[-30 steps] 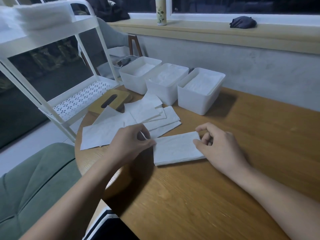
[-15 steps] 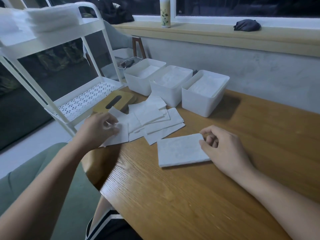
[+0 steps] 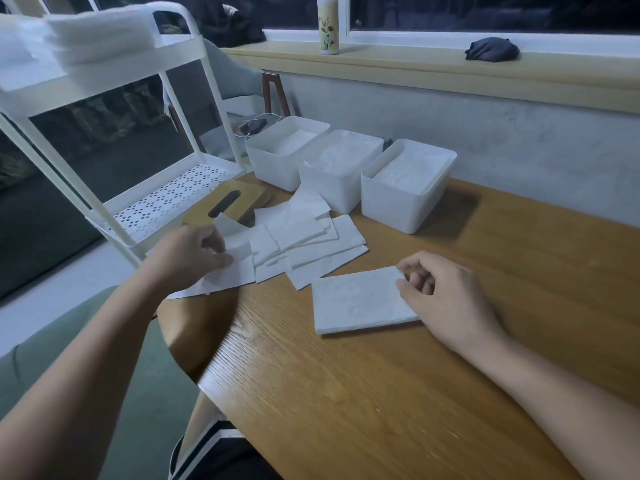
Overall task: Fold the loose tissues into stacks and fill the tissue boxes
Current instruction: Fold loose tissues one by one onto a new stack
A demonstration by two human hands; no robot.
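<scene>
White loose tissues [image 3: 311,237] lie on the wooden table [image 3: 346,393] before three tissue boxes [image 3: 398,202]. The left hand [image 3: 187,258] pinches one sheet; the right hand [image 3: 446,299], fingers curled, pinches the folded stack [image 3: 356,303] at its right edge. The floral bottle [image 3: 328,29] has an unreadable label.

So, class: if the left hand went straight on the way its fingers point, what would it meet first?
The left hand, pinching one loose tissue, points right and slightly away: it would likely run into the pile of loose tissues first, though depth is hard to judge.
</scene>
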